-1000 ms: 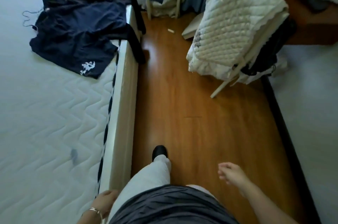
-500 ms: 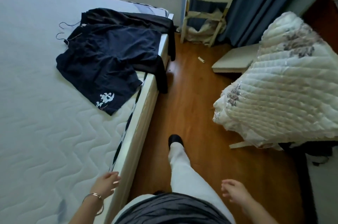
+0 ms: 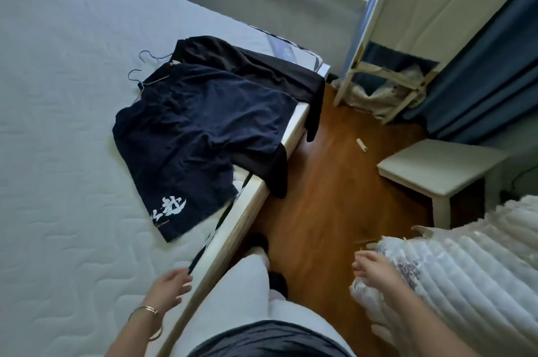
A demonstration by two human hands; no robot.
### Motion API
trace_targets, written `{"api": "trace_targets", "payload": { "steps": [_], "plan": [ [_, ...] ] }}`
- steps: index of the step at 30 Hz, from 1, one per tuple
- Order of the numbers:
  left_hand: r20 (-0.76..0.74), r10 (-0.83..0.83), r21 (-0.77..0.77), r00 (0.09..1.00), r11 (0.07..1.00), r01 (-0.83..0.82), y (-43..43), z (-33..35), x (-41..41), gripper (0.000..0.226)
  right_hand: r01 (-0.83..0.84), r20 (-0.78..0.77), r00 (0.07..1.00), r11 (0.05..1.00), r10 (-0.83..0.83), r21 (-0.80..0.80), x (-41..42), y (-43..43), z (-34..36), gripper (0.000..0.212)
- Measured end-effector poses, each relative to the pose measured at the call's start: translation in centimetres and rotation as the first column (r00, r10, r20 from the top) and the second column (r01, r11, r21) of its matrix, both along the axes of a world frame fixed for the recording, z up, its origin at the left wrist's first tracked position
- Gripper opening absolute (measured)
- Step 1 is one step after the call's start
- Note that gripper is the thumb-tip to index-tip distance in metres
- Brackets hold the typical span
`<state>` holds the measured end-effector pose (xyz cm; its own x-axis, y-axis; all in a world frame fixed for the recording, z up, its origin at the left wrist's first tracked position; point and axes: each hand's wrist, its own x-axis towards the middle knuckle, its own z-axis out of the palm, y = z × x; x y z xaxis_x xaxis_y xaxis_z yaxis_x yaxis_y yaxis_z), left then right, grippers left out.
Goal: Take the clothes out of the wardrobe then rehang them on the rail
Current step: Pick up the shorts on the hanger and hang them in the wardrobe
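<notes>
Dark navy shorts (image 3: 192, 135) with a white print lie flat on the white mattress (image 3: 58, 152), on a wire hanger (image 3: 139, 77). A black garment (image 3: 256, 71) lies under and behind them, draping over the bed's edge, with a second hanger hook beside it. My left hand (image 3: 170, 286) hovers over the mattress edge near the bottom, fingers relaxed, holding nothing. My right hand (image 3: 375, 269) hangs above the wooden floor next to a quilted blanket, fingers loosely curled and empty. Neither the wardrobe nor the rail shows.
A white quilted blanket (image 3: 465, 269) bulks at the right. A small white stool (image 3: 442, 170) stands beyond it. A leaning white board (image 3: 413, 21) and blue curtains (image 3: 495, 79) fill the far right corner. The wooden floor (image 3: 326, 181) forms a narrow aisle beside the bed.
I have walked forward along the bed; the clothes are closer and more central. Both hands have risen slightly into view, the left now over the mattress edge.
</notes>
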<state>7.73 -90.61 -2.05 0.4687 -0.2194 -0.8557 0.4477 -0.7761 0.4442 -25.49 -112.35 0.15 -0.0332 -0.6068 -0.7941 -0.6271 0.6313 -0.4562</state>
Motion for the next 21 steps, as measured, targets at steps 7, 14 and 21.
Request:
{"api": "trace_targets", "payload": {
  "steps": [7, 14, 21],
  "plan": [
    [-0.048, 0.082, 0.084, 0.995, 0.993, -0.078, -6.4, -2.2, 3.3, 0.011, -0.099, -0.085, 0.989, 0.974, 0.118, 0.206, 5.7, -7.0, -1.9, 0.011],
    [-0.051, 0.125, 0.146, 0.991, 0.982, -0.117, -13.0, -1.4, 8.3, 0.015, -0.181, -0.109, 0.974, 0.971, 0.2, 0.158, 11.9, -16.6, -0.6, 0.015],
    [0.004, 0.23, 0.042, 0.973, 0.972, -0.23, -20.2, -0.3, 11.2, 0.018, -0.382, -0.066, 0.919, 0.92, 0.388, 0.083, 19.6, -26.5, 0.7, 0.017]
  ]
}}
